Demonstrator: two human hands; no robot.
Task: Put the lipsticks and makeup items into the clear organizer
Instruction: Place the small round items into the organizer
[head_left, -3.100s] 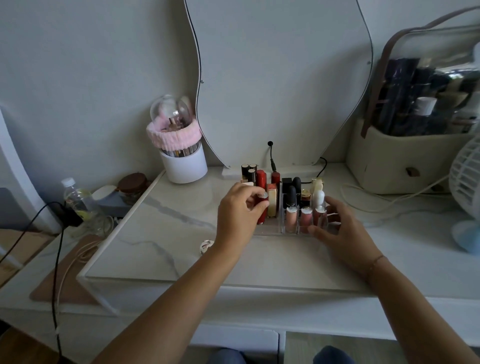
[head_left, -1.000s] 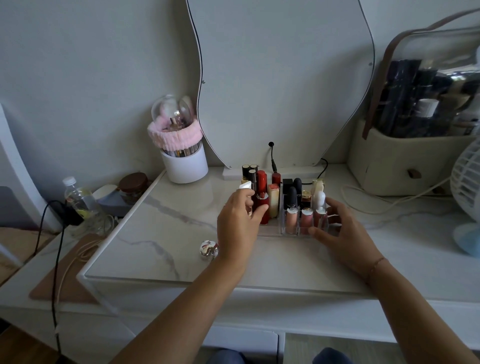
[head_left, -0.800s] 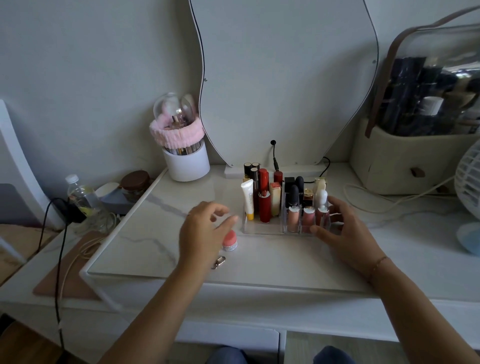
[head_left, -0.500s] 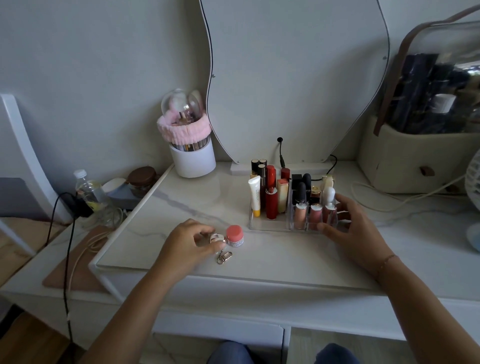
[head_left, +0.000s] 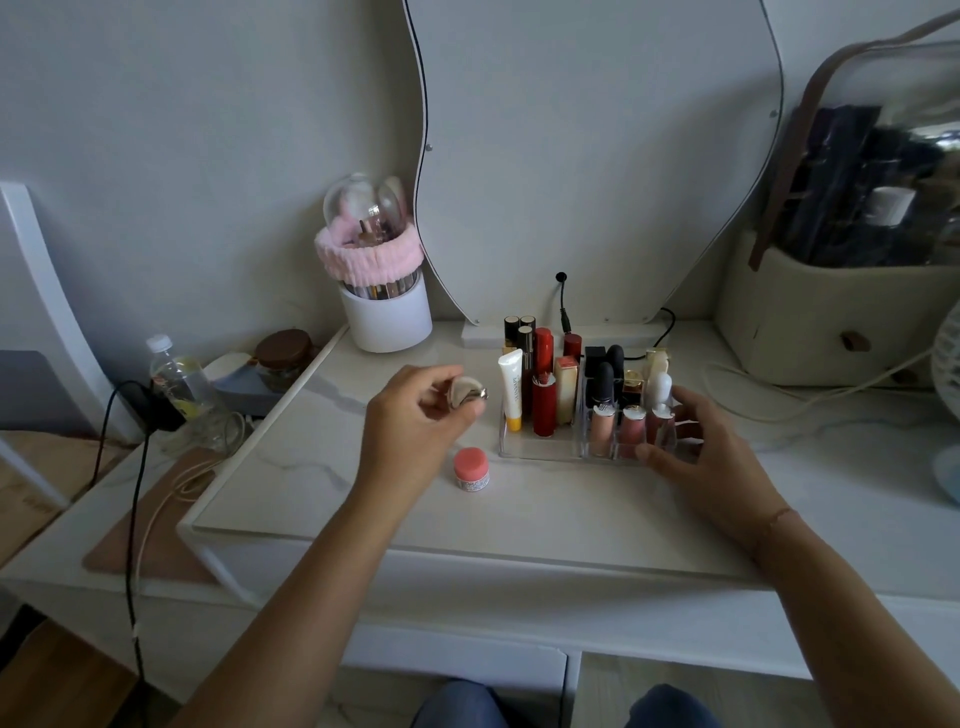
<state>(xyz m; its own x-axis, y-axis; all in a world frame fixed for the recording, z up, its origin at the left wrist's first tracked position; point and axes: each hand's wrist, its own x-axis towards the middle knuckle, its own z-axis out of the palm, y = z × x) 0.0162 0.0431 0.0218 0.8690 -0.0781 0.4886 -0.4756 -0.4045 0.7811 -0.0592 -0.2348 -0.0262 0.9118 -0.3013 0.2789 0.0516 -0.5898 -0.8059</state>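
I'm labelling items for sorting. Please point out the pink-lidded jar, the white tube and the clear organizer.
pink-lidded jar (head_left: 470, 462), head view, on its pink lid.
white tube (head_left: 511, 388), head view, mid-body above the yellow cap.
clear organizer (head_left: 540, 450), head view, on its bare front-left wall.

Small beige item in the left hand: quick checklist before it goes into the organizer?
1. Left hand grips small beige item: ok.
2. Right hand holds clear organizer at its right end: ok.
3. Free space in organizer's front-left section: ok.
4. Path between hand and organizer free: ok.
5. Item closed: cannot tell.
6. Pink-lidded jar stowed: not ok, on the tabletop.
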